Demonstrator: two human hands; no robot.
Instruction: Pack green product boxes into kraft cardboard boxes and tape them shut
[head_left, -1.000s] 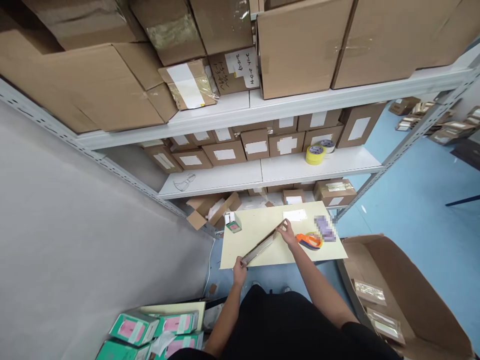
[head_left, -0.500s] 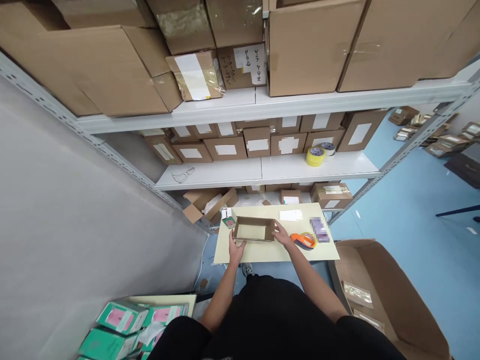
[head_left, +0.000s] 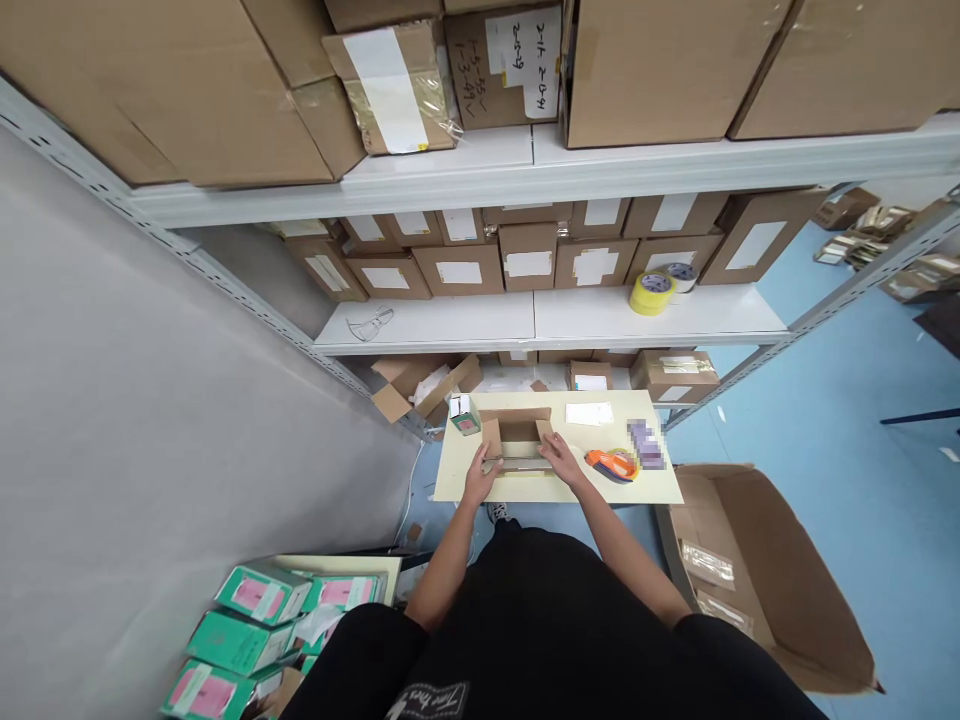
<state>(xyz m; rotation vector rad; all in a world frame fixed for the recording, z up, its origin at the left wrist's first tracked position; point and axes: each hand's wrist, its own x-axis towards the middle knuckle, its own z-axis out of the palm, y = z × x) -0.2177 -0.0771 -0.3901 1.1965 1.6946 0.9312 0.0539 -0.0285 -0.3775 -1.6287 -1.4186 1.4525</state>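
Observation:
A small open cardboard box (head_left: 516,428) stands on the pale yellow table (head_left: 469,484) in front of me. Its two side flaps are folded partly inward, and the far flap stands up at the back. My left hand (head_left: 480,477) grips its near left corner, thumb along the near edge. At the near right corner, my right hand (head_left: 561,459) holds the box with curled fingers. Just right of that hand lies an orange tape dispenser (head_left: 611,464). A small green and white box (head_left: 464,414) stands behind my left hand. White paper (head_left: 589,413) lies at the back of the table.
Shelves (head_left: 450,325) with many cartons rise beyond the table, carrying yellow tape (head_left: 651,292) and glasses (head_left: 370,323). A large open carton (head_left: 795,580) sits on the floor at right. Green boxes (head_left: 244,642) are stacked at lower left. A blurred purple item (head_left: 646,444) lies on the table's right.
The box's side flaps have come inward and its far flap now shows upright. Both hands have shifted toward the near corners. My view has tilted downward a little.

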